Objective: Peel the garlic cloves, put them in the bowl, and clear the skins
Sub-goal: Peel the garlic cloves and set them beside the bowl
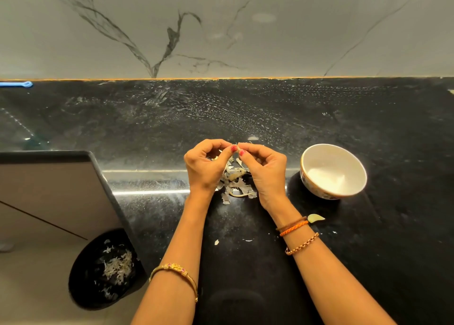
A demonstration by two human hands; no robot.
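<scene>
A black, glossy worktop (319,118) flecked with white runs left to right, reflecting strips of light near its middle. Behind it rises a pale marble wall (245,30) with dark veins. At the near left lies a beige floor (32,288).

Home kitchen: black stone counter (245,118), marble backsplash (221,30).

Worktop (245,118): runs left to right, wall behind its back edge.
Hands: left hand (205,167) and right hand (266,171) meet over worktop centre, pinching a clove (236,149) btw. them.
Skins pile (235,182): on worktop, under and btw. the hands.
Bowl (333,171): on worktop, right of right hand.
Loose clove (316,218): on worktop, in front of bowl, just beside right wrist.
Bin (103,269): below worktop's left front corner, w/ skins inside.
</scene>
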